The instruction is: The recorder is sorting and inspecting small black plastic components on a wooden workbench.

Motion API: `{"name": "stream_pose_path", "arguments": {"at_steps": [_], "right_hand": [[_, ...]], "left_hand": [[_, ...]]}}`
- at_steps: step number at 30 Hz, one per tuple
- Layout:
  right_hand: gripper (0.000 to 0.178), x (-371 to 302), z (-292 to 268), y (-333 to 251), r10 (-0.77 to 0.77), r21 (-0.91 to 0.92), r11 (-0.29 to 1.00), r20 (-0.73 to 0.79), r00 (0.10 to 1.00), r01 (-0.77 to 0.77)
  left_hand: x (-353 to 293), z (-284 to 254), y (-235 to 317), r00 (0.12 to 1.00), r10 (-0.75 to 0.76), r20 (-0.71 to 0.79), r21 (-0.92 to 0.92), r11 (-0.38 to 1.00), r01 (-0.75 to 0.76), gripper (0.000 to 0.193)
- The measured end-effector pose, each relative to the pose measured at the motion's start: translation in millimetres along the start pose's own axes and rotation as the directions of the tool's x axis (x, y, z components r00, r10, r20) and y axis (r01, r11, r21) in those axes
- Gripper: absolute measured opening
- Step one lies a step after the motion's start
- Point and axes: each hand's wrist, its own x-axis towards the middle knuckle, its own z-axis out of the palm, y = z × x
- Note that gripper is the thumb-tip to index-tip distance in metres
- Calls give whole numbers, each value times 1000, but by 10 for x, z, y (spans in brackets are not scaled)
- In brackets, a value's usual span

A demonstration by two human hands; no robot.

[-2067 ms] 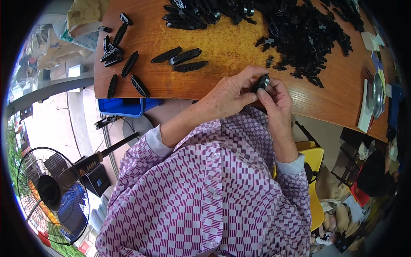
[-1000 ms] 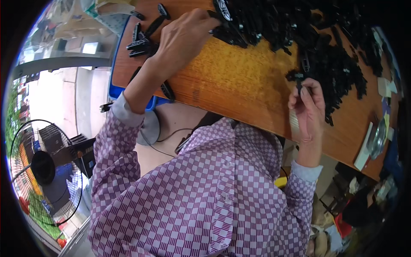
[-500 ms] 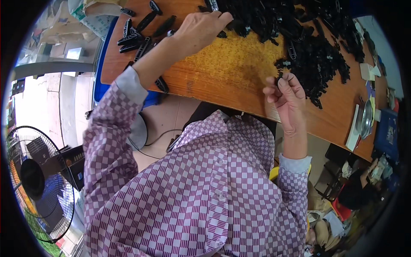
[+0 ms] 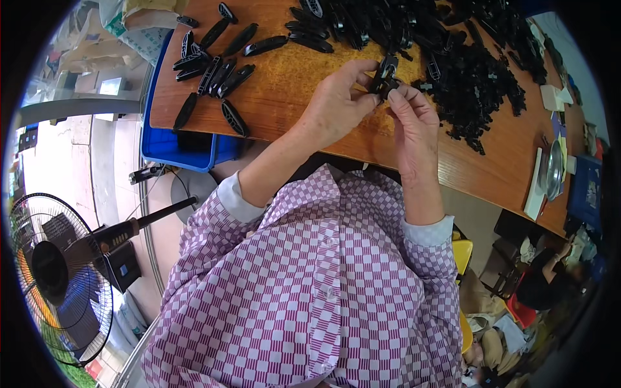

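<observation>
Over the front half of the wooden table my two hands meet. My left hand (image 4: 343, 100) pinches a long black plastic part (image 4: 386, 68), tilted with its far end up. My right hand (image 4: 416, 119) is closed on a small black plastic piece (image 4: 390, 86), held against the near end of the long part; fingertips hide where they touch. To the right of my hands spreads a heap of small black pieces (image 4: 475, 107). Beyond them lies a pile of long black parts (image 4: 362, 22). Several similar black parts (image 4: 220, 77) lie apart on the left of the table.
A blue bin (image 4: 178, 155) stands under the table's left edge (image 4: 162, 97). To the left is a standing fan (image 4: 55, 275). A round metal dish (image 4: 554, 169) and a white strip (image 4: 535, 184) lie at the right end. Another person (image 4: 540, 284) sits at lower right.
My left hand has come back from the far pile toward me and right, bringing a long black part. My right hand has shifted left and now holds its small piece against that part.
</observation>
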Motion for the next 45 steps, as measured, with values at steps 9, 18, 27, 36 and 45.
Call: {"name": "stream_pose_path", "arguments": {"at_steps": [9, 18, 27, 36, 45], "right_hand": [[9, -50, -164, -74, 23, -29, 999, 3, 1000, -23], [27, -90, -296, -51, 19, -53, 998, -62, 998, -23], [30, -292, -464, 30, 118, -103, 989, 78, 990, -109], [20, -319, -536, -38, 26, -207, 978, 58, 998, -13], [22, 541, -753, -716, -215, -801, -177, 598, 772, 571]], "left_hand": [[-60, 127, 66, 997, 53, 52, 59, 997, -56, 45], [-88, 222, 47, 989, 8, 149, 45, 999, -15, 45], [-284, 344, 56, 957, -82, 277, 110, 993, 53, 56], [-187, 417, 136, 915, -58, 399, 107, 994, 16, 56], [-169, -282, 86, 951, -270, 149, 202, 950, 238, 22]]}}
